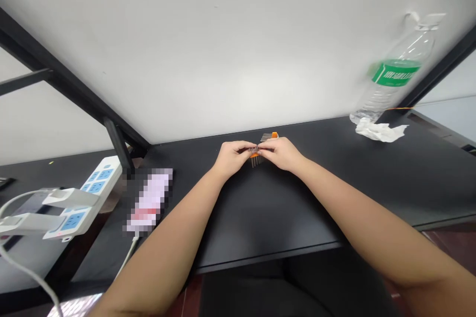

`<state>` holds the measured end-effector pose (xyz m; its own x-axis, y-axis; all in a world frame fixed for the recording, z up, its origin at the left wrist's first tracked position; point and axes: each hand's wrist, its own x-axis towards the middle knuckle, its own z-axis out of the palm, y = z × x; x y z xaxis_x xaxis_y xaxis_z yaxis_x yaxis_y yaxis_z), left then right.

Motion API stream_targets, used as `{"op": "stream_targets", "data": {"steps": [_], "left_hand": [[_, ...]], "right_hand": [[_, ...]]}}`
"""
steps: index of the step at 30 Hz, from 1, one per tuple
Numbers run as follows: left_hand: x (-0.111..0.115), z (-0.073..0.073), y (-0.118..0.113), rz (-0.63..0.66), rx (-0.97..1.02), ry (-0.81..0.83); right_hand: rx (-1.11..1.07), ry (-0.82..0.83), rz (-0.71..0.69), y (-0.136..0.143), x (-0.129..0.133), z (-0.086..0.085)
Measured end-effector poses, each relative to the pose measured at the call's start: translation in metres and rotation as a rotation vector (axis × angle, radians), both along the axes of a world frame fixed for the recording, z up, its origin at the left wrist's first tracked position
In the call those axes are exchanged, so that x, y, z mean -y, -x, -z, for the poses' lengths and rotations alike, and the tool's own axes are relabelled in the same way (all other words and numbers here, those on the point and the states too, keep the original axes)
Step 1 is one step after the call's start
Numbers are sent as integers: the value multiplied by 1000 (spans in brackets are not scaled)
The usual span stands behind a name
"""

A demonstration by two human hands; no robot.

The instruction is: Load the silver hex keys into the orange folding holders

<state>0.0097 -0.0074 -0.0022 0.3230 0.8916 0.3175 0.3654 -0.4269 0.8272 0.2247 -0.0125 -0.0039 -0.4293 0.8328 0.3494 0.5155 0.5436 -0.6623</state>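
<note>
My left hand (232, 159) and my right hand (281, 154) meet over the black desk, fingertips nearly touching. Both are closed in a pinch at a small orange thing with rows of thin metal prongs (256, 161). Some of its prongs point up and away behind my right hand, and others point toward me below the fingertips. Its middle is hidden by my fingers. Something small and dark greyish-red shows right between the fingertips, too small to name.
A clear plastic bottle (396, 72) with a green label stands at the back right, with a crumpled white tissue (381, 131) before it. To the left lie a blurred-out phone-like object (154, 193) on a white cable and a white power strip (94, 190) with plugged-in chargers. A wall rises behind the desk (271, 218).
</note>
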Motion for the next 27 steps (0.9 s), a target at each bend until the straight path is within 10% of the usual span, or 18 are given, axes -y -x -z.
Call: {"op": "stream_targets", "data": {"steps": [14, 21, 27], "left_hand": [[3, 0, -14, 60, 568, 489], [1, 3, -14, -11, 413, 366], [1, 1, -8, -4, 292, 383]], "right_hand": [[-202, -78, 83, 8, 1, 4], [-17, -257, 90, 5, -4, 9], [-14, -23, 67, 0, -2, 8]]}}
